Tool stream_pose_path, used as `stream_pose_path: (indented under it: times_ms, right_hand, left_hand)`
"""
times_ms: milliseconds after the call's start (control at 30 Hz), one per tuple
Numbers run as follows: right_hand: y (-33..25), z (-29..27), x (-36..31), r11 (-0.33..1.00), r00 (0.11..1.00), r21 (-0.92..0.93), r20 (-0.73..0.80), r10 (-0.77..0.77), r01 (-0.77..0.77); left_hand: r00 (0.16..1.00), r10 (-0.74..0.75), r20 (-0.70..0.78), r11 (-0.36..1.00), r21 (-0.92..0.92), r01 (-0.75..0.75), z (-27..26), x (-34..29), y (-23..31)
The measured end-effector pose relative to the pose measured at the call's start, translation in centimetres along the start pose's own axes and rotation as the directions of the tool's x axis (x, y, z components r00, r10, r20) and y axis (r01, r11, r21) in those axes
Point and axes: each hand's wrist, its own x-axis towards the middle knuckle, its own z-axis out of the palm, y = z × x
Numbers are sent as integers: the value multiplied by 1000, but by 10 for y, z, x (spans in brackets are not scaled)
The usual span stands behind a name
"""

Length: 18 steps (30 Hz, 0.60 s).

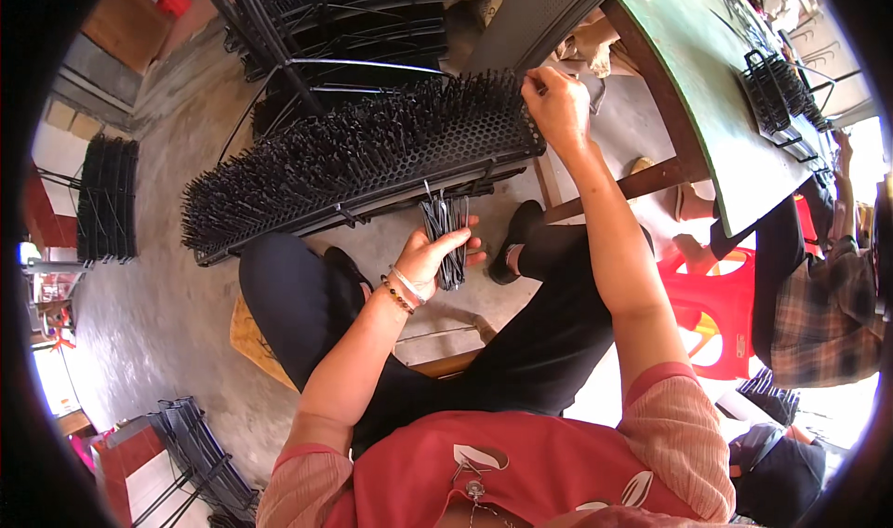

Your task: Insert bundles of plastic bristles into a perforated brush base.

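A long black perforated rack (479, 139) stretches across in front of my knees. Dense rows of short black rods (316, 147) stick up out of its holes. My left hand (430, 256), just below the rack's near edge, grips a bundle of thin dark metal rods (452, 272), with the thumb across them. At the rack's right end my right hand (560, 105) has its fingers pinched together by the last rows of rods. Whatever those fingers hold is too small or hidden to make out.
Behind the rack stand more stacked black racks (372, 26) on a dark metal frame. A green-topped table (707, 91) is at the right, with a black wire rack (781, 91) on it. Beside me at the right are a red plastic stool (716, 291) and another person (828, 314).
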Motion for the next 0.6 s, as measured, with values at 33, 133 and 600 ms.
stream_pose_path:
  times_ms: [33, 133, 600]
  right_hand:
    - [-2, -1, 0, 998, 997, 0, 38, 69, -69]
    - [-1, 0, 1, 999, 997, 14, 66, 35, -36]
    - [-71, -31, -33, 857, 549, 439, 801, -237, -271]
  left_hand:
    - [1000, -2, 13, 1000, 8, 2, -1, 0, 0]
    - [1000, -3, 27, 999, 53, 2, -1, 1, -1]
    - [990, 140, -27, 985, -94, -142, 5, -4, 7]
